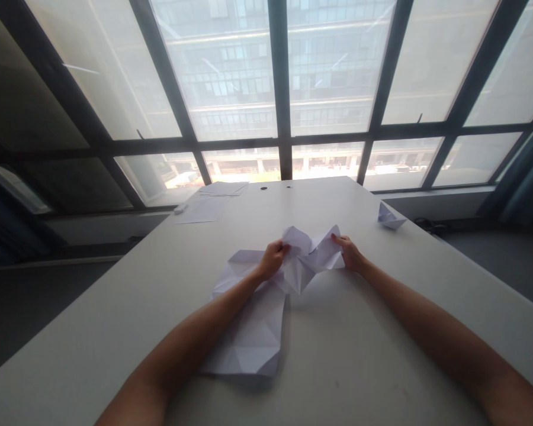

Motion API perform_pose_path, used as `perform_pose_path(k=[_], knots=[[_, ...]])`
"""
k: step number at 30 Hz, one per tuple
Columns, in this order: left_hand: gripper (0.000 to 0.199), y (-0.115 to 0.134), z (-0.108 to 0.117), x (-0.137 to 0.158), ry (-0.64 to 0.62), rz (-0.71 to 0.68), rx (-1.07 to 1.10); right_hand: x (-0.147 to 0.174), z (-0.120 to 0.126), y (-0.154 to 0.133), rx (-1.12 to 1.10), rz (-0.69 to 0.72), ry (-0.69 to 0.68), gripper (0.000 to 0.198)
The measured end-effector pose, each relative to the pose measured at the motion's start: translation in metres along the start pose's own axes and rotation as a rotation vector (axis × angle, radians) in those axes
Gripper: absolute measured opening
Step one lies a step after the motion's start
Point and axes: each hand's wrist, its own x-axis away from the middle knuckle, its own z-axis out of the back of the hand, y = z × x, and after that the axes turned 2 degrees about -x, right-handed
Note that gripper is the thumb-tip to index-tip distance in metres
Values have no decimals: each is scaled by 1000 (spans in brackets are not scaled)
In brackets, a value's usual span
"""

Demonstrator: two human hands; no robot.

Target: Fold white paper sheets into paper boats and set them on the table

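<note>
A creased, partly folded sheet of paper [299, 269] is held up between both hands, over the middle of the table. My left hand [273, 259] pinches its left side, thumb and fingers closed on the edge. On the opposite side, my right hand [350, 253] grips the right flap the same way. Between them the paper bends into peaks, with a point hanging down in the middle. Beneath my left forearm lies an unfolded sheet [257, 331] with crease lines across it, flat on the table and partly covered by the arm.
A small folded paper boat [388, 218] stands near the table's right edge. Several white sheets [204, 208] lie at the far left, with a small white object [180, 208] beside them. The white table [359, 349] reaches toward tall windows [328, 71].
</note>
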Motion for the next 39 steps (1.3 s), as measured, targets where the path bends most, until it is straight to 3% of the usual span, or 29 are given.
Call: perform_pose_path(k=[6, 8, 10, 13, 15, 17, 20, 22, 25, 30, 36, 39], knots=[[27, 0, 0, -1, -25, -38, 33, 2, -5, -5, -31, -43, -52, 46], [25, 0, 0, -1, -4, -53, 1, 1, -6, -2, -3, 0, -50, 53], [21, 0, -1, 0, 39, -54, -48, -1, -6, 1, 103, 117, 20, 72], [13, -1, -1, 0, 79, -45, -83, -2, -5, 0, 445, 413, 216, 95], [10, -2, -1, 0, 79, -37, -98, 1, -5, -6, 736, 648, 221, 83], [9, -2, -2, 0, 59, -28, -109, 6, -6, -14, 986, 837, 63, 55], [10, -1, -2, 1, 24, -13, -114, 11, -10, -22, 1106, 954, -163, 20], [12, 0, -3, 2, 11, -6, -112, 12, -12, -22, 1030, 937, -202, 17], [18, 0, -3, 3, -21, 4, -57, 9, -13, -17, 781, 798, -194, 22], [24, 3, -3, 3, -67, -13, 76, 4, -8, -5, 271, 297, -92, 47], [37, 8, 1, 1, 34, 25, 272, -3, 5, 1, 194, 142, 37, 50], [39, 8, 3, -1, 71, 43, 267, -8, 9, -1, 203, 116, 82, 47]])
